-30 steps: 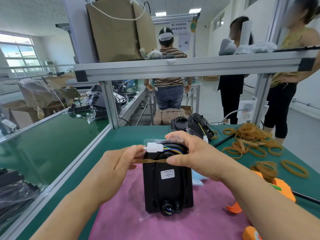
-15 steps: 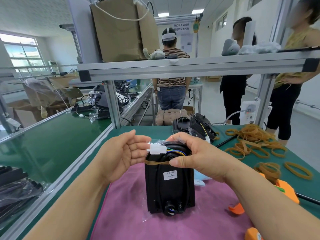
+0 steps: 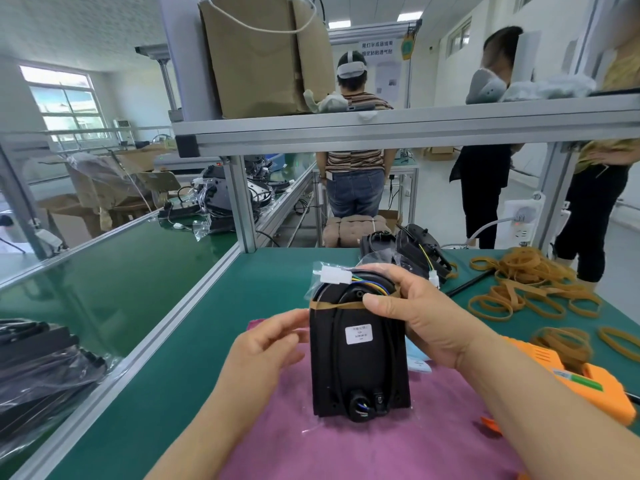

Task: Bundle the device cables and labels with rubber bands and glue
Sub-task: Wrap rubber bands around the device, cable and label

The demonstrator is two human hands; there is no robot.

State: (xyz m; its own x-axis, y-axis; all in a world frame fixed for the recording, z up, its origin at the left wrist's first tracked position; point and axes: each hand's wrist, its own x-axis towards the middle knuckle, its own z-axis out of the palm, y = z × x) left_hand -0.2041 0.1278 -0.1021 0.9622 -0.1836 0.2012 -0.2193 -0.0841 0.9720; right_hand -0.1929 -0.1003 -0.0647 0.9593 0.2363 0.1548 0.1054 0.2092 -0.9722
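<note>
- I see the black device [image 3: 358, 362] standing upright on the pink cloth [image 3: 346, 445], at the near centre of the green bench [image 3: 242, 306].
- A rubber band [image 3: 332, 305] circles its top, below the white connector [image 3: 334, 274].
- The right hand [image 3: 415, 313] grips the device's top, thumb on the band.
- The left hand [image 3: 266, 348], fingers loosely curled and holding nothing, sits at its left edge.
- Spare bands [image 3: 519, 282] and an orange glue gun [image 3: 581, 379] lie to the right.
</note>
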